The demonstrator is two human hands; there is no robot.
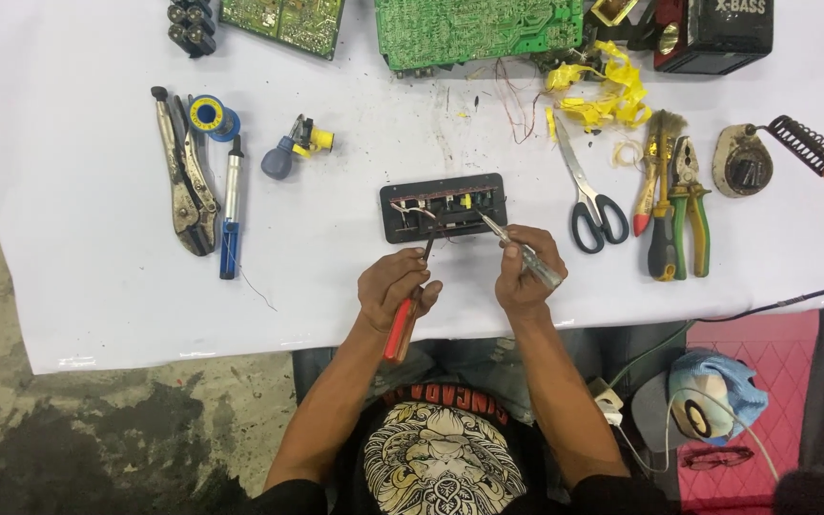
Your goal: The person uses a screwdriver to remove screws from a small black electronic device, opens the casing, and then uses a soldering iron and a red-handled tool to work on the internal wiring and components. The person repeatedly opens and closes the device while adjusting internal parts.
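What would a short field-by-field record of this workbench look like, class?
Left hand: grips red-handled screwdriver, tip at small black rectangular panel
Right hand: grips clear-handled metal tool, tip on the panel
Surface: white table
Right of panel: black-handled scissors, green-handled pliers
Left of panel: metal locking pliers

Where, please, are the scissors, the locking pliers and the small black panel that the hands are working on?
scissors (586, 195): head view, on the blades just above the black handles.
locking pliers (186, 186): head view, mid-body of the metal handles.
small black panel (442, 207): head view, centre of its open face.
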